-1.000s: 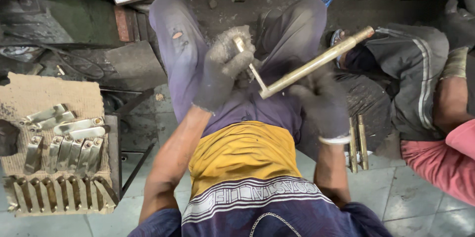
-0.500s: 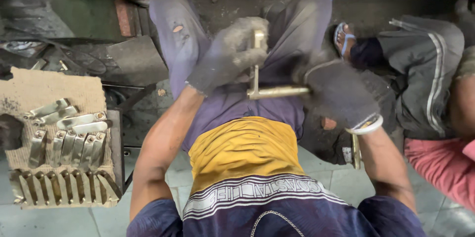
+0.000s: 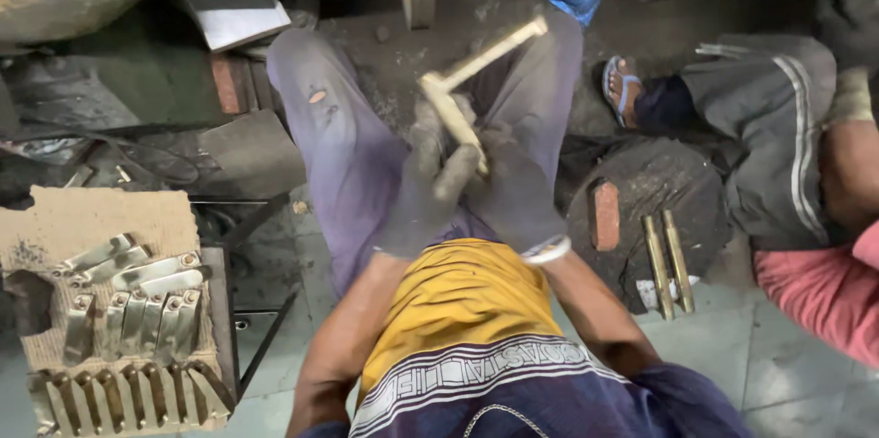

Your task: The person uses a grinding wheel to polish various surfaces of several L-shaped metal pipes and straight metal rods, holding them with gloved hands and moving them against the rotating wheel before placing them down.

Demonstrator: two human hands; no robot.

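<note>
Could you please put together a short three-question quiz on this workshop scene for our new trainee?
1. True or false: both hands grip the T-shaped brass piece.
2. Which lies right of the red brick? A) two brass rods B) a blue sandal C) a white board
3. What rests on the cardboard at the left?

Key
1. True: the left hand and right hand, both gloved, close on its stem.
2. A.
3. Rows of metal handle pieces.
</note>
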